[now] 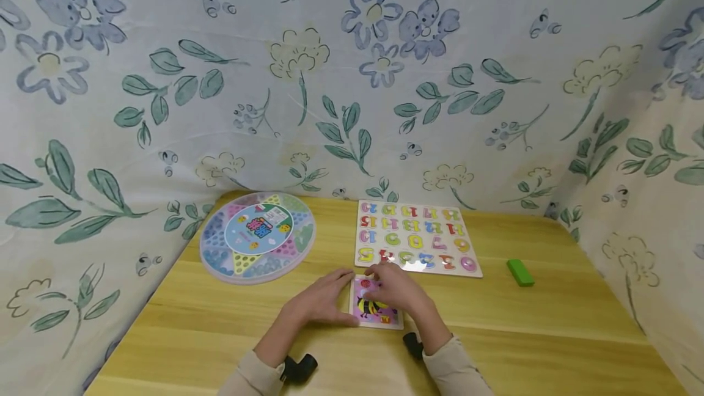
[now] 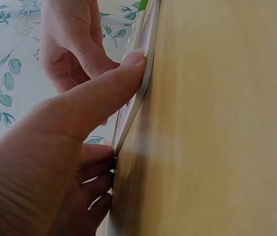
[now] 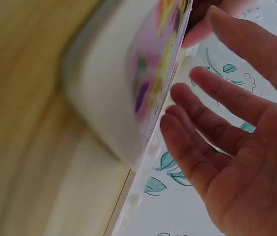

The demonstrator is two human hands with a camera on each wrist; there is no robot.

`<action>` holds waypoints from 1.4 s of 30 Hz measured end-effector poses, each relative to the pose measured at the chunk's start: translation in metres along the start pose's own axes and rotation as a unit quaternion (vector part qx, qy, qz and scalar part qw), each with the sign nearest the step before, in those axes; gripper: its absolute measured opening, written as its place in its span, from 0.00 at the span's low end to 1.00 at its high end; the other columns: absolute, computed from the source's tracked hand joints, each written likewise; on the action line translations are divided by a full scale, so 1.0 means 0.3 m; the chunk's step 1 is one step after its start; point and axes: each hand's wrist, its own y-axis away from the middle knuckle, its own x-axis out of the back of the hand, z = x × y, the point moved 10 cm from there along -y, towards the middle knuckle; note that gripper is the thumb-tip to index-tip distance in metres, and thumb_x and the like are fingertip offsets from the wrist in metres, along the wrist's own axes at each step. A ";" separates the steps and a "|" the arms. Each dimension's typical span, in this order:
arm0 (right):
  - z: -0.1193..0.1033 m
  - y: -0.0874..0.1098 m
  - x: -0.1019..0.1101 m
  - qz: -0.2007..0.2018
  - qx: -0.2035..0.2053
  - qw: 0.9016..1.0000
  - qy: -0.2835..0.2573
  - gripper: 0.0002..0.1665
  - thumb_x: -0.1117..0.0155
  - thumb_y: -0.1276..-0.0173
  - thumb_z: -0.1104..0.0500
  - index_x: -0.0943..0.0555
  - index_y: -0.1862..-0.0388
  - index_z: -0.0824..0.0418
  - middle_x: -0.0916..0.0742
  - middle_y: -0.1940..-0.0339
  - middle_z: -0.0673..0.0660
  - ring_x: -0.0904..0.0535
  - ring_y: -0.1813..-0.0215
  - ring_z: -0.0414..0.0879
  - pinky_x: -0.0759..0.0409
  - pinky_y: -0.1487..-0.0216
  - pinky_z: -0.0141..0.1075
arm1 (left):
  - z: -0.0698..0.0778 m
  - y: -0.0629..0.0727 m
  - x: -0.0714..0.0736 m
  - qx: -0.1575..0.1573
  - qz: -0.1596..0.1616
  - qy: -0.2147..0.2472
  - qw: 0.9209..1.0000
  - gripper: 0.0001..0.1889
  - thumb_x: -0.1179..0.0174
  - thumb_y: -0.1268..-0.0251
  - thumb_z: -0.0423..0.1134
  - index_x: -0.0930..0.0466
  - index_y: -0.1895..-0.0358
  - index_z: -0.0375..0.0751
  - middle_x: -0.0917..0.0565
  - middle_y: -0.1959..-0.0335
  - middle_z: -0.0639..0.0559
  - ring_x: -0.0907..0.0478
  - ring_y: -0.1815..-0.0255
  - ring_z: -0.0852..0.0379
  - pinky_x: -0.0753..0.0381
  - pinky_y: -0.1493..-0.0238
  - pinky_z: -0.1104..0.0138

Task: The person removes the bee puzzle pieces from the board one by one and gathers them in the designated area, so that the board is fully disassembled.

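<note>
A small bee picture puzzle with a pale frame and a pink ground lies on the wooden table in the head view. My left hand holds it by its left side, thumb at the near corner and fingers at the far edge. The left wrist view shows that thumb pressing the frame's edge. Over the puzzle's right part is my right hand, hiding some of the picture. Its fingers are loosely bent with nothing between them in the right wrist view, beside the puzzle.
Just behind the puzzle lies a white number board with coloured numerals. A round Chinese checkers board is at the back left. To the right sits a green block. Floral cloth hangs behind the table.
</note>
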 end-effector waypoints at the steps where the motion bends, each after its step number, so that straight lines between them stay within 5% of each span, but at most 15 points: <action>1: -0.002 -0.005 -0.004 -0.004 0.001 1.000 -0.004 0.27 0.25 0.43 0.49 0.18 0.48 0.61 0.15 0.59 0.54 0.23 0.57 0.45 0.22 0.53 0.43 | 0.001 0.000 0.001 0.000 0.000 -0.001 1.000 0.56 0.38 0.53 0.74 0.43 0.24 0.43 0.41 0.23 0.48 0.41 0.24 0.47 0.37 0.26 0.53; 20: -0.003 -0.041 -0.018 -0.001 0.037 0.999 0.004 0.19 0.22 0.47 0.53 0.14 0.58 0.59 0.18 0.63 0.51 0.27 0.61 0.43 0.25 0.57 0.39 | 0.011 0.000 -0.003 -0.008 0.002 -0.010 1.000 0.57 0.39 0.52 0.74 0.44 0.24 0.43 0.42 0.22 0.48 0.42 0.23 0.46 0.38 0.26 0.52; 35: 0.003 -0.048 -0.014 0.005 0.022 1.000 -0.009 0.17 0.22 0.47 0.53 0.13 0.60 0.58 0.16 0.65 0.49 0.26 0.63 0.42 0.25 0.58 0.37 | 0.013 -0.002 0.005 -0.004 0.002 -0.005 1.000 0.57 0.37 0.52 0.73 0.44 0.24 0.42 0.41 0.23 0.47 0.40 0.24 0.45 0.37 0.27 0.51; 42: 0.025 -0.052 -0.028 -0.006 -0.005 0.998 -0.056 0.16 0.20 0.50 0.55 0.14 0.62 0.57 0.16 0.65 0.50 0.25 0.62 0.43 0.25 0.60 0.36 | 0.009 -0.002 -0.003 0.000 0.000 -0.003 1.000 0.57 0.38 0.53 0.74 0.44 0.24 0.42 0.42 0.22 0.49 0.41 0.24 0.46 0.38 0.26 0.52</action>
